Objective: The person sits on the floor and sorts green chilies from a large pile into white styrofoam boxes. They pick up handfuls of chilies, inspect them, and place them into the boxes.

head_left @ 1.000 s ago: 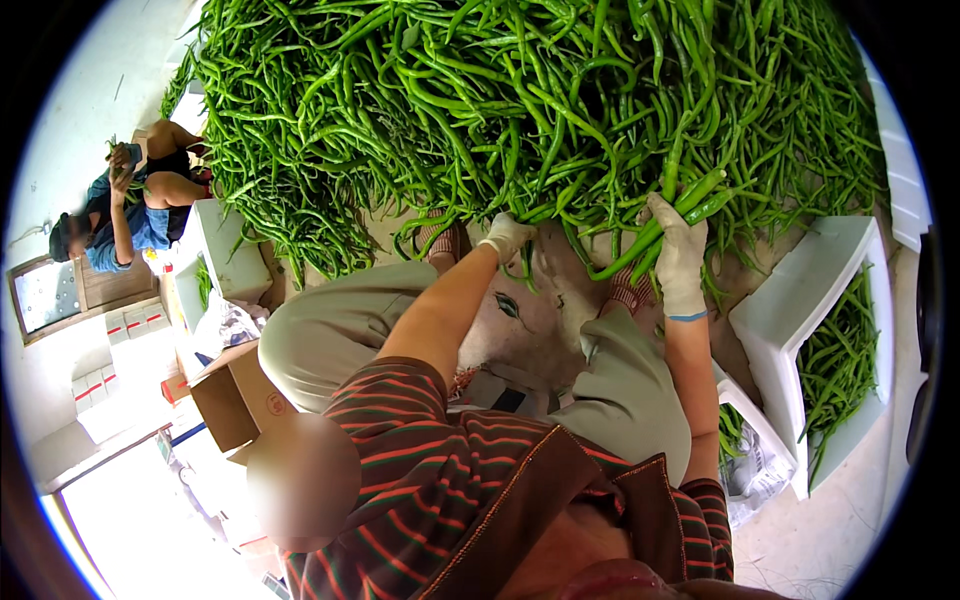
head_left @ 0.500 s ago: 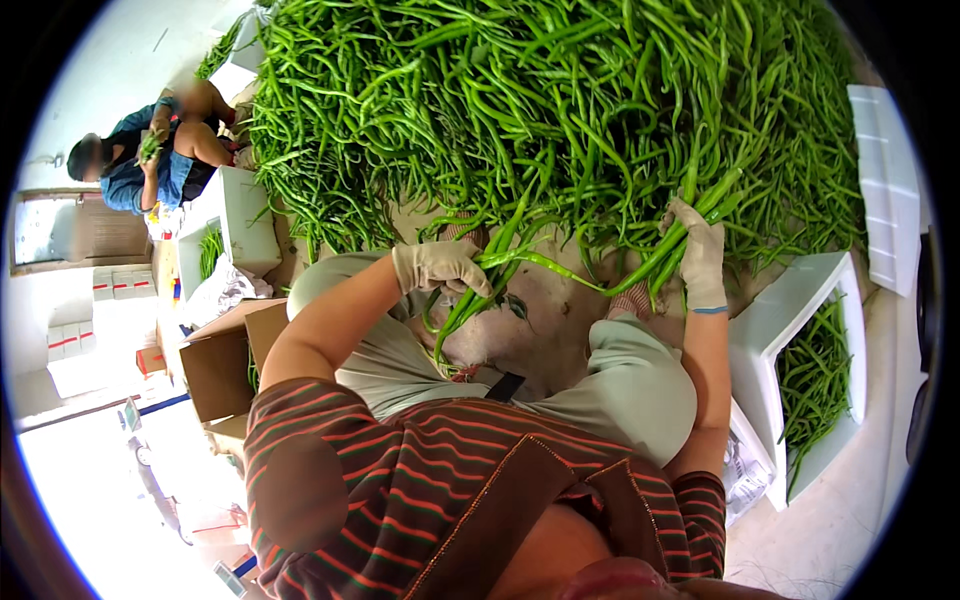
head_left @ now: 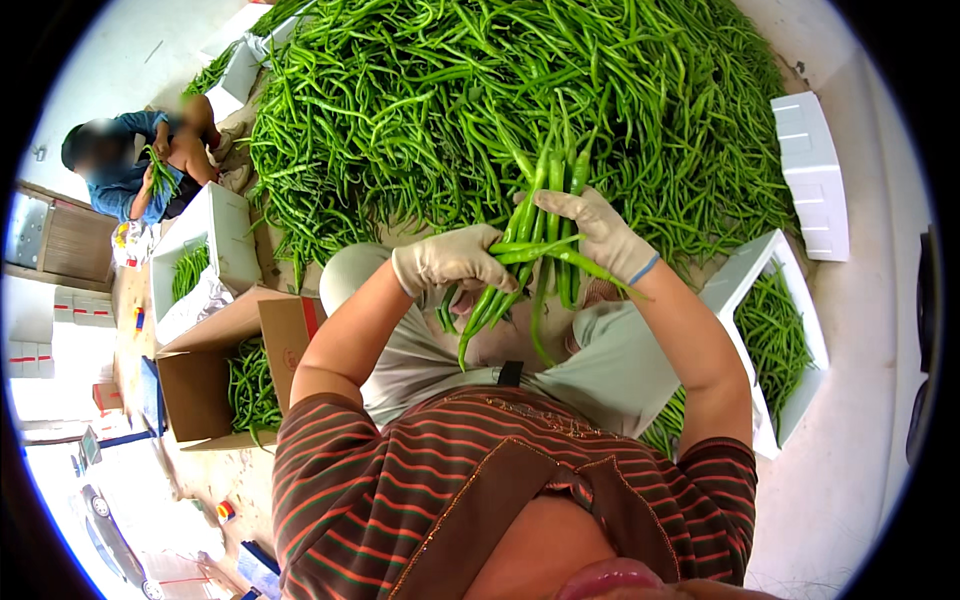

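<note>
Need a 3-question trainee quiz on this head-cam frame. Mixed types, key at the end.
1. True or false: the white-gloved left hand and the white-gloved right hand both hold long, slender green peppers.

2. Multiple choice: what lies in the open white rectangular box at right?
A) Red tomatoes
B) More green peppers
C) White gloves

3. Fill in: the open brown cardboard box stands nearer the ___ hand.

Key: 1. True. 2. B. 3. Left.
</note>
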Available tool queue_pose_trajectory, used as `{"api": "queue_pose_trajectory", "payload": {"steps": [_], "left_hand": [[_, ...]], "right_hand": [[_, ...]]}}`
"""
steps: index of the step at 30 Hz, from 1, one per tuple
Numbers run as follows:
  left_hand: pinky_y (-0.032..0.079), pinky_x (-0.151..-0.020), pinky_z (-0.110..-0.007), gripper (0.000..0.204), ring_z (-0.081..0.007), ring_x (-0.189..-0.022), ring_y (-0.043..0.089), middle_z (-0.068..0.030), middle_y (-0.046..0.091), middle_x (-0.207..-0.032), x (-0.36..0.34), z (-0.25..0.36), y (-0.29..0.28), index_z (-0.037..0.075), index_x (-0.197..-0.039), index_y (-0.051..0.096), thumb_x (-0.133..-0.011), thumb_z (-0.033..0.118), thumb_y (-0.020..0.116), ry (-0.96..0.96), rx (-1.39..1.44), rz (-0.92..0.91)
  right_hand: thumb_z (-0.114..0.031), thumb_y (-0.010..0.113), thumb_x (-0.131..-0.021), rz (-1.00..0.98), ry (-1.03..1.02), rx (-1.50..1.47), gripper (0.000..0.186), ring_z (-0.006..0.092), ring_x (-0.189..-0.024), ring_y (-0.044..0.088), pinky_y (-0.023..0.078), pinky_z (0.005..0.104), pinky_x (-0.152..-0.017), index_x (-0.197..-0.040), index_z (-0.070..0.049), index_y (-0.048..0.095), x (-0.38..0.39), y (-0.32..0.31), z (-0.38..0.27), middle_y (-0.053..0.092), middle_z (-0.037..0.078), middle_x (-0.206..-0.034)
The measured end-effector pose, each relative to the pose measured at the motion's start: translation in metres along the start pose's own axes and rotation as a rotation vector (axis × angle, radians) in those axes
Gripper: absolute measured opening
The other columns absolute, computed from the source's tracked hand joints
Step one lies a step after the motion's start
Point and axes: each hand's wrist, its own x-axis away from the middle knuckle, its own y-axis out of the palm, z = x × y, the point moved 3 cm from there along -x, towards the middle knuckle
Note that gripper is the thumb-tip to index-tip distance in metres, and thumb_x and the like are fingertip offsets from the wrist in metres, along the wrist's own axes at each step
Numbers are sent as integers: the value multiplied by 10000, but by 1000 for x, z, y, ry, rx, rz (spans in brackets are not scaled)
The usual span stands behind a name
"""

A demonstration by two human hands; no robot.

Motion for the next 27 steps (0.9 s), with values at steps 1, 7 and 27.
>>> {"api": "queue_pose_trajectory", "payload": {"steps": [1, 7, 27], "left_hand": [[273, -424, -211, 167, -21, -481, 413, 61, 576, -664, 5, 9, 6, 41, -910, 693, -786, 101, 786, -28, -38, 3], [263, -399, -221, 218, -34, -428, 396, 69, 498, -583, 21, 5, 10, 42, -939, 649, -846, 199, 769, 37, 7, 28], [449, -429, -223, 197, -75, -504, 586, -26, 674, -720, 16, -28, 38, 4, -990, 686, -832, 115, 726, 45, -188, 107]], "right_hand": [[-205, 717, -890, -89, -53, -13, 394, 190, -936, 684, 569, 342, -860, -1194, 32, 637, 4, 6, 1, 697, 127, -1078], [-90, 744, -851, 146, -23, -77, 235, 206, -821, 699, 588, 341, -766, -1040, 34, 679, 25, 28, 17, 710, 130, -972], [-107, 758, -832, 106, -89, -182, 292, 220, -875, 699, 571, 344, -817, -1081, 19, 669, 46, 31, 67, 713, 119, -989]]}}
